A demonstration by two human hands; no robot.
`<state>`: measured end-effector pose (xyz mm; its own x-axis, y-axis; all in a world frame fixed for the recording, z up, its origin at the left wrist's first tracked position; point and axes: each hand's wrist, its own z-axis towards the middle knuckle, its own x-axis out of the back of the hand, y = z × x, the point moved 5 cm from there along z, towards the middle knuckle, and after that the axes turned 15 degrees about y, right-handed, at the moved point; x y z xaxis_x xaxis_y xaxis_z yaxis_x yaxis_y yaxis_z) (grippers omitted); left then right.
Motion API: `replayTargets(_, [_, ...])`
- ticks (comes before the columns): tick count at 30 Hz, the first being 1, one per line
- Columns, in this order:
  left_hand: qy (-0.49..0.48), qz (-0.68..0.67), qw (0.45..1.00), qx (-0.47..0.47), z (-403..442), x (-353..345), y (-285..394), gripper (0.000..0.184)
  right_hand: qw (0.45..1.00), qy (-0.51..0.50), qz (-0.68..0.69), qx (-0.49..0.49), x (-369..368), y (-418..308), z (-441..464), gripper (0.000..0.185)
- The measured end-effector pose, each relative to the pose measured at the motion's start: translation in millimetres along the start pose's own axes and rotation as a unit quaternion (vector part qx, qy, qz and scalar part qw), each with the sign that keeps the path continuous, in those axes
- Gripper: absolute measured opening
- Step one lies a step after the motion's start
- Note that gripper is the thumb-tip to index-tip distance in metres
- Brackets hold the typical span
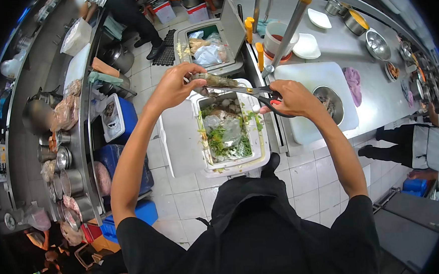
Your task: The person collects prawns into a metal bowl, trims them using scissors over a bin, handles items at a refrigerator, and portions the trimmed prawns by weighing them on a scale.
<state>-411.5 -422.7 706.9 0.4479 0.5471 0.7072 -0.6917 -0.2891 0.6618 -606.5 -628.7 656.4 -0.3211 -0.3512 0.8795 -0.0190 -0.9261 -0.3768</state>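
Observation:
Pinched in my left hand [176,87] is a raw prawn [219,80], held level over a white bin [260,152]. My right hand [293,100] grips kitchen scissors [273,103] with black and red handles, their blades reaching along the underside of the prawn. Whether the blades are parted is hard to make out. Green leafy scraps [238,148] and clear plastic lie inside the bin below both hands. To the right, a metal bowl [339,113] with what look like more prawns sits on a white cutting board [304,127].
A second waste bin [180,46] with bags stands ahead. The steel counter [377,84] on the right bears a purple cloth [352,86], white dishes and bowls. Shelving with pots [71,182] runs along the left. Other people stand at far left and right.

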Motion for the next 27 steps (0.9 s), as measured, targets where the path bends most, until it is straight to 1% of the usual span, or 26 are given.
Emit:
replayTargets(2, [-0.001, -0.031, 1.0, 0.001, 2, -11, -15, 0.029, 1.0, -0.003, -0.007, 0.007, 1, 2, -2, 0.067])
replayTargets(3, [-0.002, -0.032, 0.999, 0.0, 3, -16, -19, 0.029, 1.0, -0.005, -0.012, 0.016, 0, 3, -2, 0.065])
replayTargets(4, [-0.01, -0.005, 1.0, -0.008, 3, -22, -24, 0.03, 1.0, -0.005, -0.013, 0.014, 0, 6, -3, 0.065])
replayTargets(5, [-0.019, 0.021, 0.999, -0.016, 3, -29, -29, 0.031, 0.999, -0.023, -0.042, 0.011, -2, 10, -6, 0.061])
replayTargets(6, [-0.023, 0.02, 0.999, -0.016, 3, -35, -37, 0.031, 0.997, -0.041, -0.07, 0.008, -4, 15, -10, 0.057])
replayTargets(7, [-0.01, 0.001, 1.0, 0.001, 4, -37, -46, 0.032, 0.997, -0.041, -0.071, 0.004, -3, 20, -15, 0.057])
replayTargets(8, [0.002, -0.018, 1.0, 0.018, 5, -36, -56, 0.033, 0.995, -0.046, -0.085, 0.003, -3, 27, -22, 0.052])
replayTargets(9, [-0.001, -0.019, 1.0, 0.017, 5, -34, -59, 0.033, 0.994, -0.051, -0.1, 0.001, -2, 34, -29, 0.048])
replayTargets(10, [-0.023, -0.067, 0.995, 0.073, 5, -33, -67, 0.035, 0.997, -0.025, -0.07, -0.017, 4, 40, -40, 0.047])
replayTargets(11, [-0.046, -0.114, 0.984, 0.131, 1, -34, -75, 0.036, 0.997, -0.026, -0.069, -0.021, 7, 47, -46, 0.047])
replayTargets(12, [-0.063, -0.148, 0.974, 0.16, -1, -31, -75, 0.04, 0.995, -0.014, -0.094, -0.021, 18, 47, -48, 0.058])
replayTargets(13, [-0.067, -0.148, 0.974, 0.16, 0, -27, -74, 0.04, 0.993, -0.001, -0.12, -0.021, 30, 47, -48, 0.07])
replayTargets(14, [-0.068, -0.16, 0.971, 0.164, 1, -25, -72, 0.041, 0.992, -0.021, -0.107, -0.059, 38, 50, -45, 0.077])
replayTargets(17, [-0.087, -0.174, 0.967, 0.168, 4, -18, -57, 0.042, 0.995, 0.0, -0.092, -0.046, 63, 37, -32, 0.072])
replayTargets(18, [-0.076, -0.167, 0.97, 0.158, 8, -16, -53, 0.041, 0.995, -0.007, -0.091, -0.036, 71, 30, -24, 0.077])
replayTargets(19, [-0.065, -0.161, 0.973, 0.149, 11, -15, -49, 0.039, 0.995, -0.004, -0.091, -0.041, 72, 27, -20, 0.077])
replayTargets(21, [-0.068, -0.159, 0.974, 0.143, 15, -18, -42, 0.038, 0.997, -0.021, -0.077, -0.022, 71, 22, -13, 0.08])
replayTargets(22, [-0.069, -0.151, 0.975, 0.146, 15, -18, -38, 0.038, 0.998, -0.007, -0.067, 0.005, 70, 20, -12, 0.08])
replayTargets(23, [-0.067, -0.144, 0.976, 0.151, 15, -19, -35, 0.039, 0.998, -0.006, -0.067, 0.006, 68, 18, -10, 0.08])
replayTargets(25, [-0.066, -0.145, 0.977, 0.144, 15, -21, -31, 0.038, 0.999, -0.009, -0.046, 0.011, 64, 13, -9, 0.074])
replayTargets(27, [-0.066, -0.147, 0.978, 0.136, 14, -22, -27, 0.038, 0.999, -0.009, -0.048, 0.013, 60, 18, -9, 0.071])
